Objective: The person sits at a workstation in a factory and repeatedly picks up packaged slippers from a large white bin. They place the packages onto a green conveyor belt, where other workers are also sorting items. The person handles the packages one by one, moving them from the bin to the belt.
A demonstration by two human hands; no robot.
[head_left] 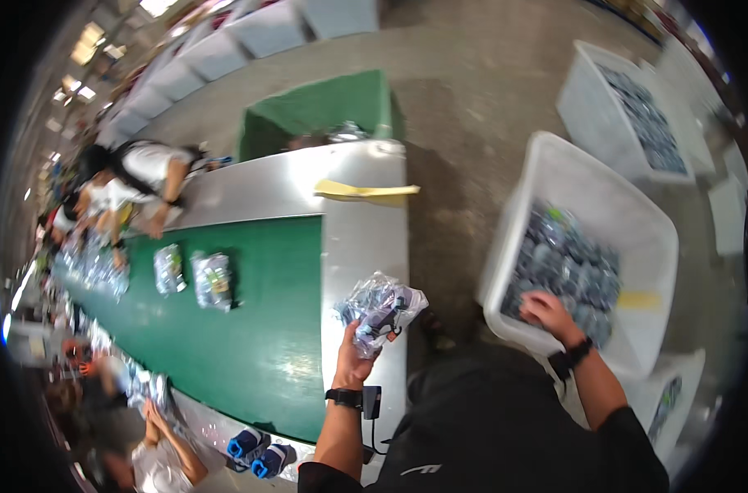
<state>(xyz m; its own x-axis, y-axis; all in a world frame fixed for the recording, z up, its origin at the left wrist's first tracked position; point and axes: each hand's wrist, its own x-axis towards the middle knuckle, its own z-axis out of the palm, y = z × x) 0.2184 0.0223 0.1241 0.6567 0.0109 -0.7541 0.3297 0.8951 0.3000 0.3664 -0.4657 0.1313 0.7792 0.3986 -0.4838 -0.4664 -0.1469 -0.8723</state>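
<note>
My left hand (356,361) is closed on a clear plastic bag (384,306) with what looks like a pair of dark blue and purple shoes inside. It holds the bag above the metal end of the conveyor. At my right, my right hand (548,314) hovers over a white bin (668,238), its fingers loosely bent and a little apart, with nothing visible in them. Below that hand, many grey-blue bagged items (575,267) fill the bottom of the bin.
Two bagged items (213,281) lie on the green belt (267,345). A yellow strip (365,191) rests on the metal frame (364,238). Behind it stands a green bin (316,107). Co-workers (148,168) line the belt; blue shoes (263,453) sit along its near edge. Another white bin (575,86) stands far right.
</note>
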